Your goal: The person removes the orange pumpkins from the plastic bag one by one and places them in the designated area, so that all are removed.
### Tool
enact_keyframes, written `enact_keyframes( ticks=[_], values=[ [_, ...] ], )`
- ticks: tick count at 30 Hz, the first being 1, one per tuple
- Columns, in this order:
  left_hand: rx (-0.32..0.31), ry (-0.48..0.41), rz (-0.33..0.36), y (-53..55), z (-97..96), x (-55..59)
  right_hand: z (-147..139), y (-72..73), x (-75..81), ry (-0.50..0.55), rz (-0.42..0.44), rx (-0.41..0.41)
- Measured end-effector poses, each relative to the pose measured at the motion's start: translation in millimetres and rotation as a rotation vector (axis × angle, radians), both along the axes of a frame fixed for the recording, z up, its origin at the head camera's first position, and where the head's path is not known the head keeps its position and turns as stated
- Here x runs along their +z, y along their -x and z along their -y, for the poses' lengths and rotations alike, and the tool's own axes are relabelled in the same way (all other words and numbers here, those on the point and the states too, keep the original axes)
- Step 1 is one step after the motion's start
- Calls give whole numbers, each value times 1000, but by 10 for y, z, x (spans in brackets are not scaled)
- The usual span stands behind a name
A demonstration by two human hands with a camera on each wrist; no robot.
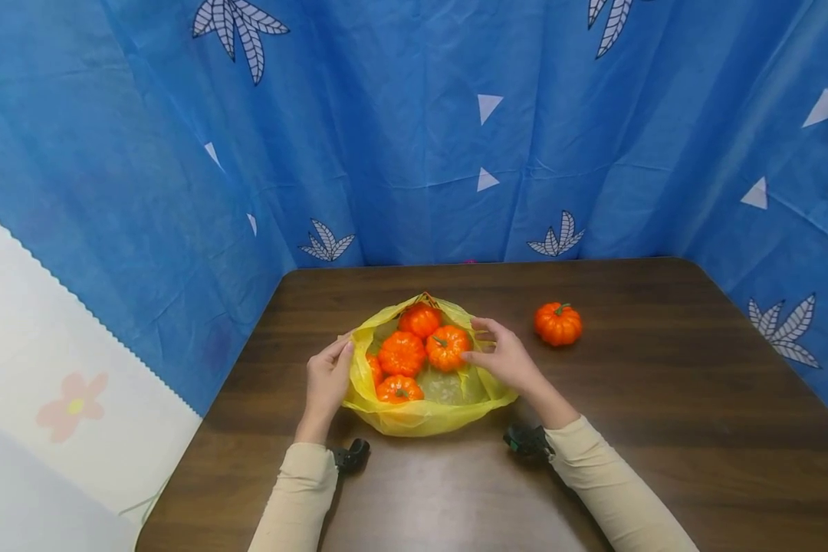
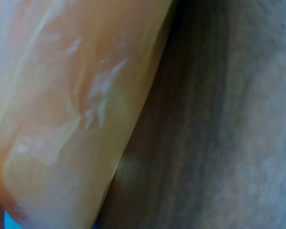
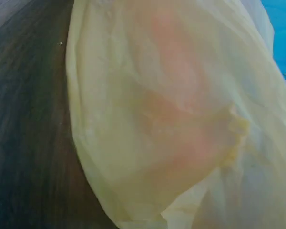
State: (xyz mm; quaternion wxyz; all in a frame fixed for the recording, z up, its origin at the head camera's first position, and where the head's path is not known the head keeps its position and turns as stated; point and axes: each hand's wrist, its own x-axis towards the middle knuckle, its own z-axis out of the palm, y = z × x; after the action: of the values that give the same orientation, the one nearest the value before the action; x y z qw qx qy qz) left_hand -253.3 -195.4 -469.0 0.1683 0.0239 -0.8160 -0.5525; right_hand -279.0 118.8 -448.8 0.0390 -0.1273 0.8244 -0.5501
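A yellow plastic bag (image 1: 421,420) lies on the table with its mouth spread wide. Several small orange pumpkins sit inside, among them one pumpkin (image 1: 402,353) near the middle and one pumpkin (image 1: 447,347) toward the right. My left hand (image 1: 327,382) pinches the bag's left rim between thumb and fingers. At the right rim is my right hand (image 1: 507,360), thumb and fingers apart, the thumb tip right by the right-hand pumpkin. In the left wrist view the bag's side (image 2: 62,114) fills the left; in the right wrist view the bag (image 3: 171,124) hides the fingers.
Another orange pumpkin (image 1: 557,324) stands on the brown wooden table (image 1: 662,399), right of the bag and beyond my right hand. Behind the table hangs a blue curtain (image 1: 414,138) with leaf and triangle prints. A white cloth (image 1: 62,345) with a flower hangs at left.
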Motion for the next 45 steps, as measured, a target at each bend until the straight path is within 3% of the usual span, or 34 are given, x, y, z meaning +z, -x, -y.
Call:
enact_keyframes(
  ticks=[9,28,45],
  values=[
    [-7,-12,2,-2,8,-3,27,26,-83,-86,37,-29],
    [16,1,18,-20,1,-13,104,30,-255,-166,6,-37],
    [20,-6,21,-22,-18,22,115,22,-261,-213,-31,-88]
  ],
)
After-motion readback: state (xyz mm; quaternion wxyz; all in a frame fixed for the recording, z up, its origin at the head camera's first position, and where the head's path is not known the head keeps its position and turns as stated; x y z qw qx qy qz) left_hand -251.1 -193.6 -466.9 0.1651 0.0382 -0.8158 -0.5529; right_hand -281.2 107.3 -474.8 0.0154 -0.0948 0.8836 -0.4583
